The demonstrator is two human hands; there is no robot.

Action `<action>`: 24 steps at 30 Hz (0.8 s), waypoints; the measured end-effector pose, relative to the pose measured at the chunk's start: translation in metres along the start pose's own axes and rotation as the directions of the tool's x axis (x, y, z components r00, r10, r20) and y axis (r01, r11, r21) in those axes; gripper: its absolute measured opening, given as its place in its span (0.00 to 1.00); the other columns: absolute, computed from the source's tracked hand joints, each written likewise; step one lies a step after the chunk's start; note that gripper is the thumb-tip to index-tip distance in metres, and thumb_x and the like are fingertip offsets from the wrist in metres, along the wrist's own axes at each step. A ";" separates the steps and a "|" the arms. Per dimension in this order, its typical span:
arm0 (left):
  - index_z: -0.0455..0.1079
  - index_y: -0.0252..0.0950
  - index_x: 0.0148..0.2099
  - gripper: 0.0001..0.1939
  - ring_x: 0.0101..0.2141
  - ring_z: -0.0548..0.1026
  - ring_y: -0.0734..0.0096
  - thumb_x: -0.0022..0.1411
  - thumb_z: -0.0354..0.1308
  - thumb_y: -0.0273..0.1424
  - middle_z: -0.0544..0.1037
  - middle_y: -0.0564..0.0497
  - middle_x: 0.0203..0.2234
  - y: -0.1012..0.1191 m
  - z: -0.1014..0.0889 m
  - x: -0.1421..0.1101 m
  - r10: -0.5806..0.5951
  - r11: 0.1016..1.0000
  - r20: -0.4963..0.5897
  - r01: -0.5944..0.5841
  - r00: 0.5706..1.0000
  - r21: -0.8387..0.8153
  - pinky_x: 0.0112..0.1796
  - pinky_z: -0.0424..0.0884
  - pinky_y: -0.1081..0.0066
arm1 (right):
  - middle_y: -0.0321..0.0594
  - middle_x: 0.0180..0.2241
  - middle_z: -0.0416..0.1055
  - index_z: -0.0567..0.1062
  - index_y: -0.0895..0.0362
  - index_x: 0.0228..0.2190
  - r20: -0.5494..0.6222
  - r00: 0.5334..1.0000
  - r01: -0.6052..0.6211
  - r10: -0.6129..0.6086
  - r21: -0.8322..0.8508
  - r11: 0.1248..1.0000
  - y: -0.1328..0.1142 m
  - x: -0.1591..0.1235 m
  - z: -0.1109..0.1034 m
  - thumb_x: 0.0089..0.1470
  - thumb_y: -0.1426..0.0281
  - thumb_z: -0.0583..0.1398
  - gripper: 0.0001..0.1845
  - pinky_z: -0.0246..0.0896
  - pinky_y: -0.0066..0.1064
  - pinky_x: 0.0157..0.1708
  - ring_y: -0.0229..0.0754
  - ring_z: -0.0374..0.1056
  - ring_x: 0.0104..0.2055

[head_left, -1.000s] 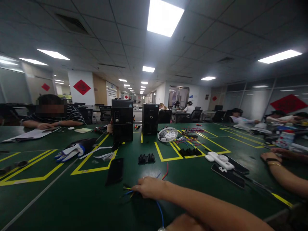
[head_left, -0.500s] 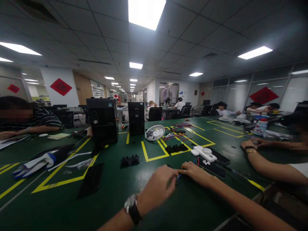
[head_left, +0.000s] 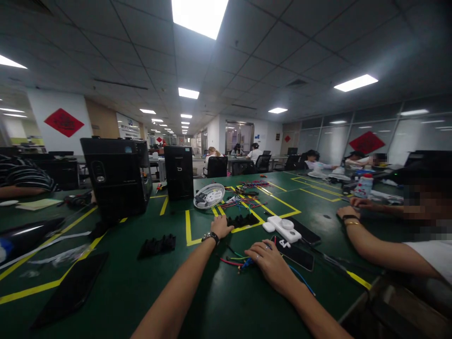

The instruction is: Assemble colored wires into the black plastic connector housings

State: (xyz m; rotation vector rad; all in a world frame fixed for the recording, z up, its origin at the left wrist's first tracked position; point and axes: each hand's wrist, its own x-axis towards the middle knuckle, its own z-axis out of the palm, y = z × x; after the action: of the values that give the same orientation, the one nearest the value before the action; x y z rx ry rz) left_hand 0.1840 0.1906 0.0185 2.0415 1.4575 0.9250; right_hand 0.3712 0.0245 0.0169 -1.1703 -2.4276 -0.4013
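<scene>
My left hand (head_left: pixel 221 227), with a watch on its wrist, reaches forward to the left end of a black plastic holder (head_left: pixel 244 220) with upright prongs. Its thumb is at the near side and its fingers are closed at that end, partly hidden. Nearer to me, my right hand (head_left: pixel 269 260), a ring on one finger, is closed over a bunch of coloured wires (head_left: pixel 243 260). Red, green and blue ends stick out to its left, and a blue wire trails out on the right. A similar pronged black holder (head_left: pixel 157 245) lies to the left.
Two black computer cases (head_left: pixel 116 179) stand at the left. Beyond my left hand are a white basket (head_left: pixel 209 196) and loose coloured wires (head_left: pixel 243 202). A white device (head_left: pixel 284 228) and dark phones (head_left: pixel 296 254) lie right. A co-worker's arm (head_left: pixel 370 240) rests on the table (head_left: pixel 219 310).
The view has turned right. My left hand has left the wires and reached forward to the black holder. My right hand has moved the wires rightward across the table.
</scene>
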 end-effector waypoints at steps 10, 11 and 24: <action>0.47 0.41 0.48 0.28 0.33 0.77 0.66 0.51 0.62 0.28 0.72 0.47 0.39 -0.001 -0.096 -0.120 -0.088 0.800 -0.024 0.056 0.996 -0.598 0.37 0.73 0.62 | 0.41 0.34 0.75 0.70 0.54 0.49 -0.508 0.819 -0.184 0.267 0.208 0.961 0.027 0.028 -0.035 0.60 0.68 0.51 0.17 0.63 0.35 0.37 0.43 0.70 0.35; 0.47 0.42 0.47 0.30 0.34 0.78 0.65 0.50 0.64 0.28 0.72 0.46 0.40 -0.007 -0.108 -0.138 -0.115 0.659 0.007 0.081 0.993 -0.748 0.40 0.73 0.60 | 0.40 0.32 0.75 0.70 0.54 0.49 -0.537 0.783 -0.204 0.315 0.258 0.944 0.020 0.043 -0.042 0.60 0.67 0.52 0.17 0.64 0.33 0.35 0.42 0.70 0.32; 0.53 0.42 0.53 0.25 0.43 0.76 0.63 0.54 0.55 0.20 0.73 0.43 0.44 -0.087 -0.188 -0.233 -0.414 0.096 -0.095 -0.060 0.905 -0.994 0.49 0.68 0.55 | 0.40 0.37 0.75 0.71 0.50 0.49 -0.132 0.991 0.078 -0.039 0.304 0.949 -0.197 0.148 0.034 0.59 0.73 0.52 0.19 0.63 0.28 0.37 0.40 0.72 0.36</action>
State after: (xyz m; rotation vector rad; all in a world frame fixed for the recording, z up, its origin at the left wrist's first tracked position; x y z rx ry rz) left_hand -0.0606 -0.0028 0.0231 0.5891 0.6753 1.6134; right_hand 0.1237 0.0193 0.0430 -0.9119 -2.3162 -0.1001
